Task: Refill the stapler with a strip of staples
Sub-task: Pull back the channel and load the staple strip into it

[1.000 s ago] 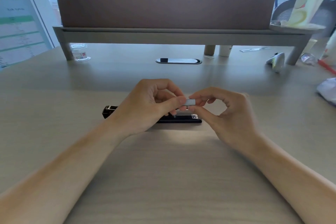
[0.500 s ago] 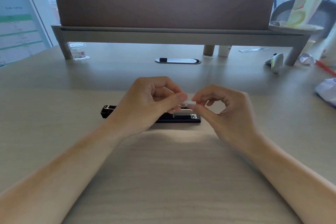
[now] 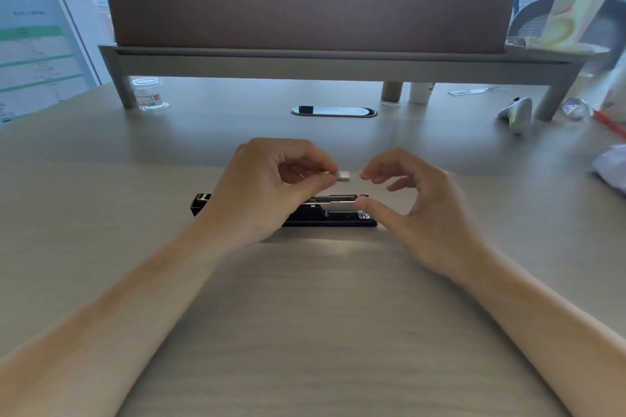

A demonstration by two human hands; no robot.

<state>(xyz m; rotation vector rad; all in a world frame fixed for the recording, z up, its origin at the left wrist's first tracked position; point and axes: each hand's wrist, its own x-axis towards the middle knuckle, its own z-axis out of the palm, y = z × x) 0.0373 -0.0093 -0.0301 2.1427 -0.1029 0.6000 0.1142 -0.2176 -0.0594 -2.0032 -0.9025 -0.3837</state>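
A black stapler [image 3: 333,217] lies flat on the wooden desk, its metal staple channel facing up and its left half hidden behind my left hand. My left hand [image 3: 267,189] pinches a short silver staple strip [image 3: 342,176] between thumb and forefinger, a little above the stapler. My right hand [image 3: 423,206] hovers just right of the strip with thumb and fingers apart, holding nothing. Its thumb tip is close to the front end of the channel.
A grey monitor riser [image 3: 338,61] spans the back of the desk. A clear tape container [image 3: 149,93] stands beside its left leg. An oval cable grommet [image 3: 333,111] lies behind the hands. A white mouse [image 3: 516,112] and crumpled paper [image 3: 613,166] are at the right.
My right hand has let go of the staple strip and drawn slightly to the right. The strip now stays in my left hand alone, raised a bit above the stapler.
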